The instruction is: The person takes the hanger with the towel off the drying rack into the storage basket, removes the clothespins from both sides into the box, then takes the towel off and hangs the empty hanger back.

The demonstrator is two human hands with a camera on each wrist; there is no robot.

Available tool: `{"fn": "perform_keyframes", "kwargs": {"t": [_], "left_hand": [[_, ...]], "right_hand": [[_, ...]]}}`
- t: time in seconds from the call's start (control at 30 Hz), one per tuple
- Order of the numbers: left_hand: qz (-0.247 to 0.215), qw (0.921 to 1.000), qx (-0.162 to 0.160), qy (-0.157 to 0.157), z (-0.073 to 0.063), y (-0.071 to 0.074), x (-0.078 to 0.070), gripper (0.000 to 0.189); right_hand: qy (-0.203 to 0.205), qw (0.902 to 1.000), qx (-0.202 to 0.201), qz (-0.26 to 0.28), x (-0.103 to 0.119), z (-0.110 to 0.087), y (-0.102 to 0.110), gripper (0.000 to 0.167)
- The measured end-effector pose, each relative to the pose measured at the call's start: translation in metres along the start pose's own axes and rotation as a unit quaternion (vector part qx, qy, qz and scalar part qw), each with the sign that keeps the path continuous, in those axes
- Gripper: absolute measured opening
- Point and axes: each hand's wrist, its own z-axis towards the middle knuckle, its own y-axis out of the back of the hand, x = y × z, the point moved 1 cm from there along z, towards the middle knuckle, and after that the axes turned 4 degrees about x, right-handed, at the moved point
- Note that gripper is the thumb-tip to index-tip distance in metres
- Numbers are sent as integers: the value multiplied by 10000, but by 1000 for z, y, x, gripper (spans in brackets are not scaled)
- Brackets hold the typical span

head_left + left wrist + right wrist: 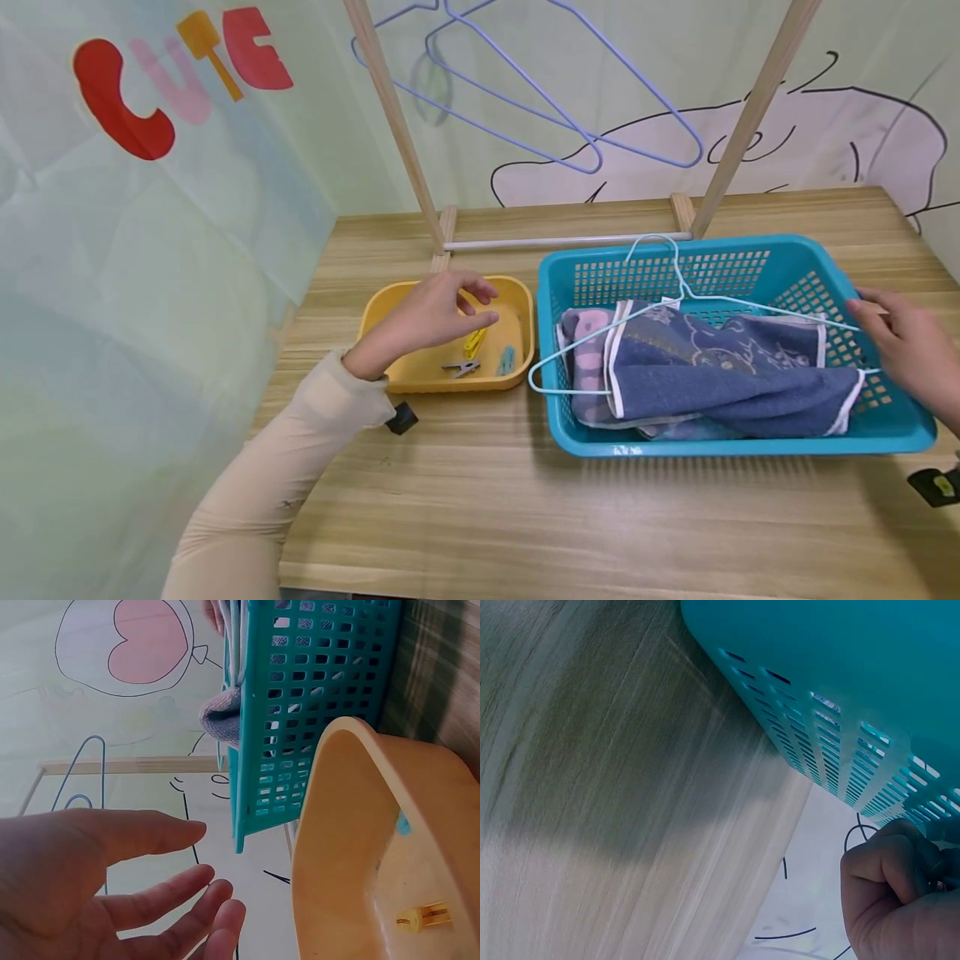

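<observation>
One pale blue wire hanger, long axis running from left hand to right hand, hook pointing away from the person; it lies on a blue towel in one teal basket on the counter.

Right hand: fingers curled at the hanger's right end.

Left hand: fingers relaxed, holding nothing, above one yellow tray containing three clothespins.

Two lilac hangers beyond both hands.

Wall lettering beyond the left hand: "CUTE".

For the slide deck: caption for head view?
Left hand over yellow tray of clothespins; right hand at teal basket.
</observation>
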Motion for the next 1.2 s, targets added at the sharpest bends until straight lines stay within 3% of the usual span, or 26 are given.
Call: {"fn": "perform_keyframes", "kwargs": {"t": [0.27, 0.9, 1.2], "left_hand": [[-105, 9996, -65, -272, 5, 1, -7, 23], [-517, 9959, 109, -729, 9, -2, -33, 25], [-662, 9892, 366, -1257, 9, -5, -52, 23]], "right_hand": [[-59, 10000, 0, -26, 0, -1, 2, 55], [85, 9999, -47, 47, 3, -3, 0, 53], [124, 9997, -178, -60, 5, -2, 2, 52]]}}
